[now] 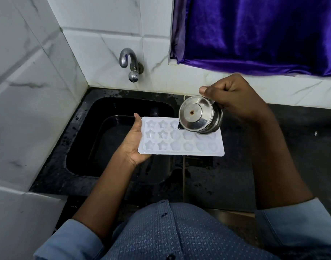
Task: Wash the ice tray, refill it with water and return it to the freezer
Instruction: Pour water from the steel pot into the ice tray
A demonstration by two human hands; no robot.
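Observation:
A white plastic ice tray (181,147) with star-shaped and round moulds is held level over the right edge of the black sink (82,147). My left hand (134,139) grips its left end, thumb on the rim. My right hand (234,98) grips a steel cup (196,115), tipped over the tray's far right part with its base facing me. A thin stream of water runs from the cup into the moulds below it. The cup hides part of the tray's back row.
A steel tap (130,62) juts from the marble-tiled wall (39,81) behind the sink. The wet black counter (273,166) stretches to the right. A purple curtain (254,34) hangs at the upper right. Tiled walls close the left side.

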